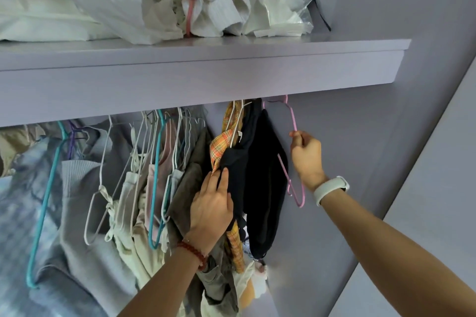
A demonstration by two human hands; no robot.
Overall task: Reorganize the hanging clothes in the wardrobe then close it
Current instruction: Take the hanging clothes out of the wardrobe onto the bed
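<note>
Clothes hang in a row under a lilac wardrobe shelf (195, 77). My right hand (306, 153) grips the shoulder of a pink hanger (292, 118) at the right end, which carries a dark navy garment (265, 183). My left hand (212, 207) lies with straight fingers against a dark garment (233, 162) next to an orange plaid shirt (219, 144). Left of it hang a brown-grey piece (190, 183), pale tops on white and teal hangers (155, 175), and a grey knit (79, 188) on a teal hanger (42, 213). The rail is hidden behind the shelf front.
White and pink folded fabrics and a plastic bag (283, 0) are piled on the shelf above. The wardrobe's lilac side wall (360, 136) stands just right of the pink hanger. A lilac door panel (438, 213) slants across the far right.
</note>
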